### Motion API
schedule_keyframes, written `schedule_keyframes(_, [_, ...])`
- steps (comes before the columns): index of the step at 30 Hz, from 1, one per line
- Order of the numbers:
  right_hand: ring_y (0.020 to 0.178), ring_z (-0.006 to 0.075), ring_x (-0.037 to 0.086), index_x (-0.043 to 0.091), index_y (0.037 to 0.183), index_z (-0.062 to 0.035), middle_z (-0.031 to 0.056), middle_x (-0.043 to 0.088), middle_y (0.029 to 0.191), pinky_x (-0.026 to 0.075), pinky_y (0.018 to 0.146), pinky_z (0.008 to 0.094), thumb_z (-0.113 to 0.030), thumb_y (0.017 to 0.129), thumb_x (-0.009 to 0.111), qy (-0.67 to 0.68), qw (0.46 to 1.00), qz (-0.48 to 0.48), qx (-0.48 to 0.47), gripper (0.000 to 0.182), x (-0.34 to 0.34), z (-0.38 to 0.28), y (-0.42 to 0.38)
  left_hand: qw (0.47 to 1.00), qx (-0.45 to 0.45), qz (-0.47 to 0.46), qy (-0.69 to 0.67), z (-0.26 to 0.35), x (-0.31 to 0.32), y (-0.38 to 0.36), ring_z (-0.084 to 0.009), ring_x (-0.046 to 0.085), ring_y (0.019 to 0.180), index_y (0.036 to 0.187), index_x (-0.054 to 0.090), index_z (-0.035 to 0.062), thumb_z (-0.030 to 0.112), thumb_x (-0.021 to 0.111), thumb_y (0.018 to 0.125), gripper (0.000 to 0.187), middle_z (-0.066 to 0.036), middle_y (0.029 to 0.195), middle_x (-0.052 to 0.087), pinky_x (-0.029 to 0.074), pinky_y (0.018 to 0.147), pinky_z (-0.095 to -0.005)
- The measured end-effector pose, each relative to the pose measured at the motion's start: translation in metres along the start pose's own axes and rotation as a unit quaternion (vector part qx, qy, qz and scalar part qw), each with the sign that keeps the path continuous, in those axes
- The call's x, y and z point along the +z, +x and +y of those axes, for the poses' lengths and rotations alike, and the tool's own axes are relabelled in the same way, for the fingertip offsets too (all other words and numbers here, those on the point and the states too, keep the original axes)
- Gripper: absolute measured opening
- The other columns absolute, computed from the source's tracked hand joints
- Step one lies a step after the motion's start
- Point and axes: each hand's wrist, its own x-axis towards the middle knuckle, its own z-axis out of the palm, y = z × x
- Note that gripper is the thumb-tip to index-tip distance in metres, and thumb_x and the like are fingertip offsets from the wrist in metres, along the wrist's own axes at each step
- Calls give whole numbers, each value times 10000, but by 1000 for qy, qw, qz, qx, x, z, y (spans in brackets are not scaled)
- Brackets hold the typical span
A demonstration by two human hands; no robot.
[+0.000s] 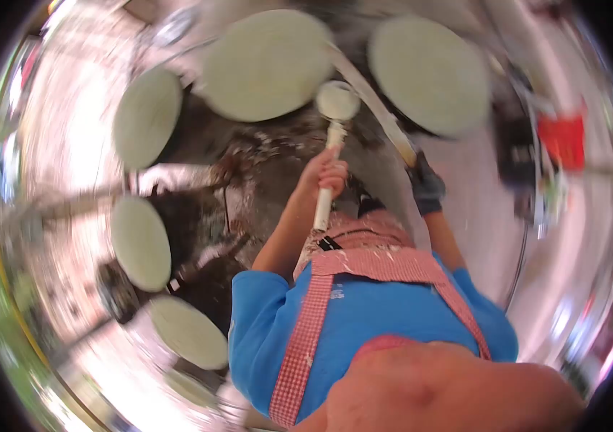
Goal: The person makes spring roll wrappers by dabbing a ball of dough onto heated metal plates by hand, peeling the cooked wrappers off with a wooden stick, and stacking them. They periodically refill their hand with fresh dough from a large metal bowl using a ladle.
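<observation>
My bare left hand (pixel 324 173) is wrapped round the white handle of a ladle (pixel 337 133). Its round bowl (pixel 338 100) shows a pale whitish surface and lies close to the edge of a large pale-green disc (pixel 267 65). In a dark glove, my right hand (pixel 426 186) grips the near end of a long flat stick (pixel 375 101). Pale and whitish along most of its length, the stick reaches up and left to that same disc's edge. Another big round disc (pixel 429 75) lies to the right of the stick. Motion blur hides fine detail.
More pale discs stand in an arc on my left, among them an upper one (pixel 148 119), a middle one (pixel 141 243) and a lower one (pixel 188 333). Dark, whitish-splashed ground (pixel 270 169) lies between them and me. A red object (pixel 563 140) is at the right.
</observation>
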Motion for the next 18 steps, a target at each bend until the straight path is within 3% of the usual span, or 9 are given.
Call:
schedule_keyframes(2, [733,303,577,409,1232,-142,134,592,935,446,638,354,-340,786,540,184,969,66,-152,505,55,33,25,997,77,-11,5,0,-11,-18,-45,300,376,1109,427,212,241,399,885,228,25,543,292,269,272,-175])
schedule_keyframes(3, [790,281,587,435,1204,-101,139,581,998,440,685,349,-320,803,535,135,987,-75,-54,468,59,39,40,991,123,-5,44,-3,-17,-28,-35,277,357,1103,407,275,241,402,884,222,33,530,278,246,250,-160])
schedule_keyframes(4, [755,252,591,482,1164,-92,139,593,982,440,680,339,-281,812,529,204,971,-72,-101,402,74,44,59,975,182,26,127,-14,-14,-43,-25,248,343,1128,398,295,237,420,878,258,35,524,273,217,240,-149])
schedule_keyframes(5, [755,224,585,528,1105,-56,153,594,979,441,700,331,-239,811,532,108,982,-129,-81,346,50,14,74,940,250,19,231,-30,-17,-61,-17,224,338,1179,357,311,222,432,873,327,36,519,277,201,241,-141])
schedule_keyframes(7, [797,193,570,540,1033,37,157,599,933,434,720,310,-164,805,521,343,925,-152,-63,305,75,-4,107,864,367,-4,343,-53,-34,-87,-16,216,338,1228,303,330,211,430,874,394,34,514,281,183,241,-141])
schedule_keyframes(11, [820,207,572,544,1034,16,144,604,931,429,731,307,-172,802,529,267,880,-306,-247,300,84,-119,145,841,486,51,231,-100,-91,-129,-18,210,333,1174,339,299,205,442,870,335,32,511,286,171,243,-147])
schedule_keyframes(13, [851,242,574,541,1039,6,152,603,929,423,746,317,-205,795,542,241,828,-365,-352,322,112,-169,128,825,550,113,58,-117,-138,-143,-20,217,334,1059,390,250,204,464,861,216,30,513,292,170,245,-150])
schedule_keyframes(16, [873,300,563,536,1045,-16,171,592,928,420,747,343,-276,775,563,196,761,-403,-470,376,132,-262,66,777,621,99,-32,-157,-196,-165,-23,223,334,1018,394,238,205,470,858,180,30,513,296,170,244,-151])
schedule_keyframes(18, [862,316,554,550,1036,-58,171,583,933,423,740,352,-328,759,570,150,733,-461,-476,387,174,-305,20,744,651,94,-118,-197,-232,-175,-25,229,333,977,397,226,206,477,855,147,31,513,300,170,243,-151])
